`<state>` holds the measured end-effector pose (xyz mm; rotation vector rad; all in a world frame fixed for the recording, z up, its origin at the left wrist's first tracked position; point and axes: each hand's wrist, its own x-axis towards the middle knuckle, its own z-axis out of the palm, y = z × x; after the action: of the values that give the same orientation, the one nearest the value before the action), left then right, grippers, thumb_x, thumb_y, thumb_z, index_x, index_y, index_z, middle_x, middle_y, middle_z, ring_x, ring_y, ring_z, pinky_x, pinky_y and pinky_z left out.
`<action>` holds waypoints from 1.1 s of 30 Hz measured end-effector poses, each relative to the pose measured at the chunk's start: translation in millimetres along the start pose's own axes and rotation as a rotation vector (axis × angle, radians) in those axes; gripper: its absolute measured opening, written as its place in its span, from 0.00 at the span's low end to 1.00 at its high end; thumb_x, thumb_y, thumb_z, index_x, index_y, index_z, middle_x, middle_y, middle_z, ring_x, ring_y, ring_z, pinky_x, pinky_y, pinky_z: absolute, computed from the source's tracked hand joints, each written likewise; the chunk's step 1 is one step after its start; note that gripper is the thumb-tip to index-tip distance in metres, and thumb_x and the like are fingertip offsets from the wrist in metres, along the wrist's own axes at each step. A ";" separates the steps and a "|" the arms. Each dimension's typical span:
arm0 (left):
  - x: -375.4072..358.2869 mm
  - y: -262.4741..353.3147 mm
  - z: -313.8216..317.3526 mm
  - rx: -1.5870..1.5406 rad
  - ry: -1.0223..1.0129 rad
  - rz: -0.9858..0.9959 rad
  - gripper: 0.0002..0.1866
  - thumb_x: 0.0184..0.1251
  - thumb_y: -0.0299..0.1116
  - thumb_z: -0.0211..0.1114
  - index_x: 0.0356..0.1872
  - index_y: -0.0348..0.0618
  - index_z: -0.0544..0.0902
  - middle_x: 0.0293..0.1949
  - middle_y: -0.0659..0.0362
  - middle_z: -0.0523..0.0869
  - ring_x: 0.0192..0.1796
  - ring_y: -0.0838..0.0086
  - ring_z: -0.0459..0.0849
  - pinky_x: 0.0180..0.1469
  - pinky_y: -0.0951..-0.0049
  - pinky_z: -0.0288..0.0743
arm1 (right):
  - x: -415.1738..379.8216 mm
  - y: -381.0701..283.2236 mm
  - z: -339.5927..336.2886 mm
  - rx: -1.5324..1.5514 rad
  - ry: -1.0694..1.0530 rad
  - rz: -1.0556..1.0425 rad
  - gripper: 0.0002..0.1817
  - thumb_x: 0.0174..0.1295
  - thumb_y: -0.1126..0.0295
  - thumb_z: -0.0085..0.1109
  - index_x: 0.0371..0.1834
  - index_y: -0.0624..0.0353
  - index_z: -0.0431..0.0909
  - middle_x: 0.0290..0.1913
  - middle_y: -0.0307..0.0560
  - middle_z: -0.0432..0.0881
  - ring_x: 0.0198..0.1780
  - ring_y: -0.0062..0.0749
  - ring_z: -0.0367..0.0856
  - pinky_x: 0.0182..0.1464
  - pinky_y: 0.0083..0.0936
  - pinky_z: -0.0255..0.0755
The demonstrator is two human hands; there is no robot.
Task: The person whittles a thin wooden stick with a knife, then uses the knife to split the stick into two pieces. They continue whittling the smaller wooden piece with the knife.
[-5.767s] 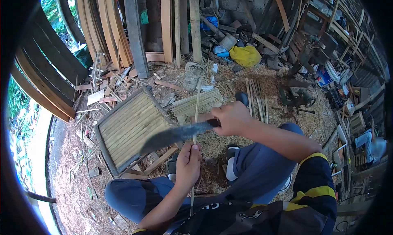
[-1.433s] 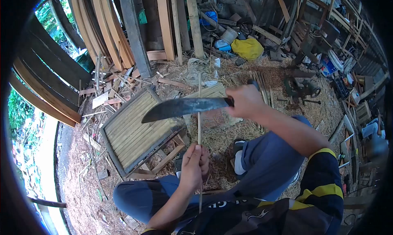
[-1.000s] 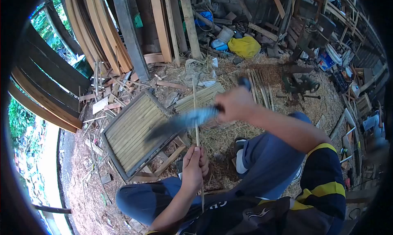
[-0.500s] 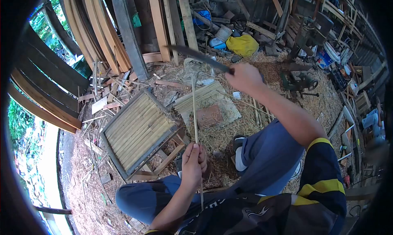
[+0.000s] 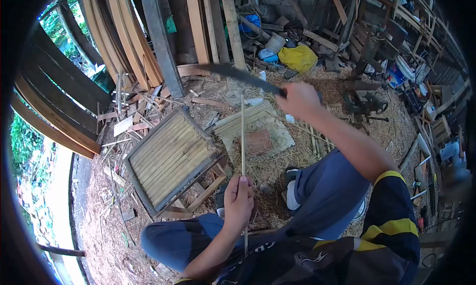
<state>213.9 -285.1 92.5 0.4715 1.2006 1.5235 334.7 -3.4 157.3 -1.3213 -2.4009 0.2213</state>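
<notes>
My left hand [image 5: 239, 200] is closed around a thin bamboo strip [image 5: 243, 136], which stands nearly upright in view, its lower end reaching toward my shirt. In my right hand [image 5: 300, 102] is the handle of a long dark-bladed machete [image 5: 243, 76]. The blade points to the left, above the strip's top end, and appears apart from it. Beyond the strip, a bundle of similar thin strips [image 5: 243, 117] lies on a pale board on the ground, beside a reddish-brown flat block [image 5: 259, 142]. The handle's grip is mostly hidden by my fingers.
Left of my hands stands a wooden frame with a bamboo-slat top [image 5: 171, 158]. Curved timber pieces [image 5: 131, 42] lean at the back left. A yellow bag [image 5: 297, 59] lies among scrap wood at the back. A rusty vise-like tool [image 5: 366, 102] sits to the right; shavings cover the ground.
The machete's blade has dropped slightly, and my right hand is a little lower and farther right. My left hand still holds the strip, which now looks more upright. The view has shifted slightly.
</notes>
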 end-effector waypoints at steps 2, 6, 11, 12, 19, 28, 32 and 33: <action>1.1 -0.3 -3.0 -0.027 -0.021 -0.014 0.14 0.88 0.40 0.48 0.39 0.45 0.73 0.21 0.73 0.63 0.18 0.91 0.58 0.18 0.83 0.49 | -2.3 9.7 -5.9 -0.010 0.014 -0.048 0.14 0.58 0.55 0.64 0.34 0.54 0.87 0.30 0.53 0.88 0.34 0.53 0.89 0.40 0.47 0.83; 7.2 -0.9 -8.7 -0.025 -0.009 -0.004 0.14 0.88 0.41 0.49 0.39 0.45 0.73 0.21 0.73 0.63 0.18 0.91 0.57 0.18 0.83 0.50 | -42.3 -10.9 13.6 0.100 0.036 -0.352 0.13 0.53 0.57 0.66 0.31 0.56 0.84 0.25 0.53 0.85 0.29 0.51 0.87 0.36 0.47 0.81; 1.2 3.1 -2.2 -0.018 -0.045 -0.031 0.14 0.88 0.42 0.48 0.39 0.46 0.72 0.22 0.72 0.63 0.18 0.91 0.56 0.18 0.84 0.49 | -57.8 -27.9 20.8 -0.027 -0.006 -0.637 0.13 0.50 0.59 0.66 0.28 0.57 0.81 0.22 0.52 0.82 0.28 0.49 0.86 0.33 0.46 0.79; -0.3 2.6 -3.1 -0.030 -0.050 -0.039 0.14 0.88 0.42 0.48 0.39 0.47 0.72 0.22 0.72 0.63 0.18 0.91 0.56 0.18 0.84 0.49 | -49.0 -20.6 19.9 -0.032 -0.007 -0.606 0.13 0.51 0.59 0.66 0.29 0.57 0.81 0.23 0.52 0.83 0.28 0.50 0.86 0.34 0.46 0.79; -0.9 -2.0 -6.7 -0.080 -0.116 -0.065 0.13 0.88 0.42 0.48 0.41 0.46 0.72 0.22 0.72 0.60 0.19 0.89 0.54 0.19 0.82 0.47 | 3.1 19.5 -3.2 -0.002 0.048 0.009 0.17 0.54 0.52 0.66 0.33 0.55 0.85 0.28 0.53 0.87 0.33 0.52 0.89 0.40 0.47 0.82; 3.5 4.5 -0.6 -0.077 -0.181 -0.036 0.09 0.88 0.40 0.46 0.48 0.49 0.70 0.22 0.69 0.60 0.17 0.86 0.52 0.18 0.79 0.45 | -66.7 -33.6 16.0 -0.031 -0.010 -0.682 0.14 0.46 0.58 0.69 0.28 0.55 0.79 0.22 0.51 0.83 0.26 0.49 0.86 0.32 0.45 0.79; 4.7 2.3 -7.7 -0.087 -0.144 -0.018 0.08 0.88 0.40 0.46 0.48 0.50 0.70 0.22 0.69 0.60 0.17 0.86 0.52 0.17 0.80 0.45 | -24.6 -0.8 19.9 0.022 0.043 -0.385 0.13 0.50 0.58 0.67 0.31 0.56 0.82 0.23 0.53 0.84 0.27 0.51 0.86 0.33 0.46 0.80; 4.8 1.7 -8.5 -0.087 -0.147 -0.009 0.08 0.88 0.40 0.46 0.48 0.51 0.70 0.22 0.69 0.60 0.17 0.86 0.52 0.17 0.80 0.45 | -10.7 6.3 14.8 0.028 0.069 -0.267 0.13 0.51 0.58 0.67 0.32 0.56 0.83 0.23 0.53 0.84 0.28 0.52 0.87 0.33 0.47 0.80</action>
<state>204.6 -284.3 89.1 0.5099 1.0179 1.4998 338.7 -8.2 139.0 -0.9656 -2.4733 0.1313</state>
